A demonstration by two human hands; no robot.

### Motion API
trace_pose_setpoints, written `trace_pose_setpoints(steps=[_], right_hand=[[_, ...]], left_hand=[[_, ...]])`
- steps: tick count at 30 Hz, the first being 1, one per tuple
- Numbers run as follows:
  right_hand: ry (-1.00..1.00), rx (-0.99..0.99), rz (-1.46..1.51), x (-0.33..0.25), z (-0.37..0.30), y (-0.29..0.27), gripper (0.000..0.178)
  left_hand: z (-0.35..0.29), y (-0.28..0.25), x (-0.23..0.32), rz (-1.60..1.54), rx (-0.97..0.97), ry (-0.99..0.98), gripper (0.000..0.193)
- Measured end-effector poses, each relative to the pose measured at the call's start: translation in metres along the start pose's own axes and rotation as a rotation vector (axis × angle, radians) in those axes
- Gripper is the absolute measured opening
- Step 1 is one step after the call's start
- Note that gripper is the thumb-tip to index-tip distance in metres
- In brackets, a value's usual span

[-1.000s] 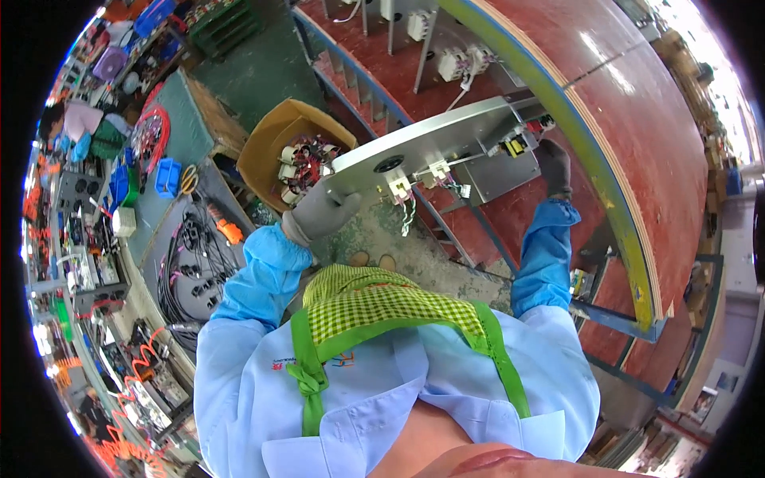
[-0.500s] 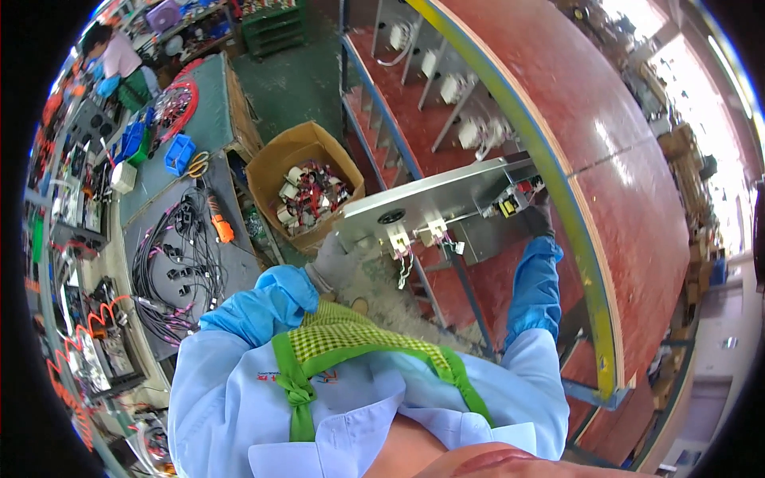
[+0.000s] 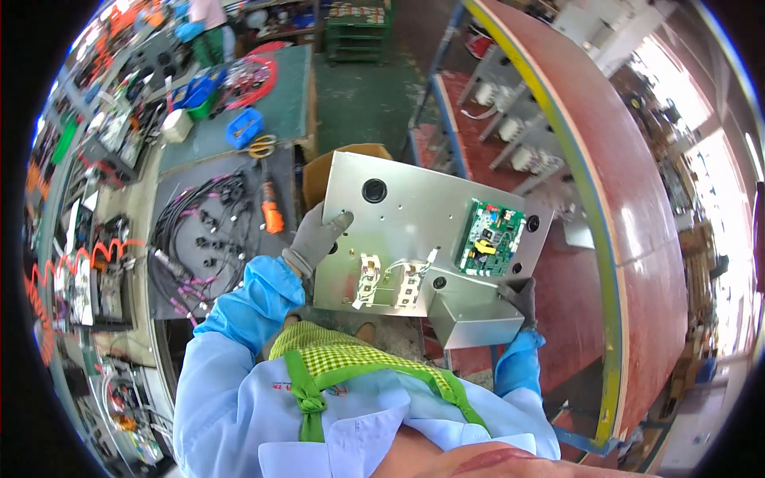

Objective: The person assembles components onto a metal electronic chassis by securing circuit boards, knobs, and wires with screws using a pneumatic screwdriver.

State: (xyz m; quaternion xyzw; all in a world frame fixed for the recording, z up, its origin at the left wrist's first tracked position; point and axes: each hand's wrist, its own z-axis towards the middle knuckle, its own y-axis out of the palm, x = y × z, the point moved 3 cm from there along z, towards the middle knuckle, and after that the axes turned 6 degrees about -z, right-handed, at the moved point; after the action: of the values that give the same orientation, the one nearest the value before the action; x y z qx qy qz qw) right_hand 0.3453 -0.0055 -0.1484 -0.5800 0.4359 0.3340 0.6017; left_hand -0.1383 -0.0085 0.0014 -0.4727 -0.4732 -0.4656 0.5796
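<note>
Support the plate (image 3: 414,203) evenly in front of your apron (image 3: 351,352), left hand (image 3: 315,239) pinching its left edge, right hand (image 3: 523,303) at the box (image 3: 478,325), its finger grip too hidden to tell, neither pressing the board (image 3: 492,243).

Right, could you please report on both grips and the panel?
Left grip: on left edge of panel. Right grip: at its lower right, beside the box. Circuit board side faces the camera. Carton partly hidden behind.

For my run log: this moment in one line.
left hand: holding metal panel by left edge | right hand: at metal box | circuit board: on panel
</note>
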Motion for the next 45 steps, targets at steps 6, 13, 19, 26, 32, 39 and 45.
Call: trace_pose_setpoints(steps=[6,13,19,26,32,39,45], right_hand=[[0.01,-0.196,0.05,-0.124,-0.035,0.091,0.058],[-0.163,-0.388,-0.295,-0.346,-0.11,0.215,0.039],[-0.294,-0.706,-0.254,-0.45,-0.133,0.321,0.044],[-0.521,-0.837,-0.569,-0.586,-0.179,0.43,0.052],[-0.784,-0.933,-0.467,-0.653,-0.233,0.528,0.07],[-1.001,-0.908,-0.245,-0.777,-0.353,0.569,0.076],[-1.224,-0.294,-0.293,-0.849,-0.461,0.592,0.068]], left_hand=[[-0.053,-0.153,0.034,-0.055,0.222,-0.173,0.037],[-0.199,-0.334,0.085,-0.44,0.537,-0.319,0.042],[-0.349,-0.399,0.128,-0.391,0.639,-0.435,0.047],[-0.481,-0.389,0.182,-0.376,0.928,-0.383,0.058],[-0.521,-0.411,0.167,-0.238,1.437,-0.255,0.048],[-0.576,-0.559,0.166,0.031,1.664,0.045,0.037],[-0.626,-0.744,0.16,0.182,1.649,0.287,0.047]])
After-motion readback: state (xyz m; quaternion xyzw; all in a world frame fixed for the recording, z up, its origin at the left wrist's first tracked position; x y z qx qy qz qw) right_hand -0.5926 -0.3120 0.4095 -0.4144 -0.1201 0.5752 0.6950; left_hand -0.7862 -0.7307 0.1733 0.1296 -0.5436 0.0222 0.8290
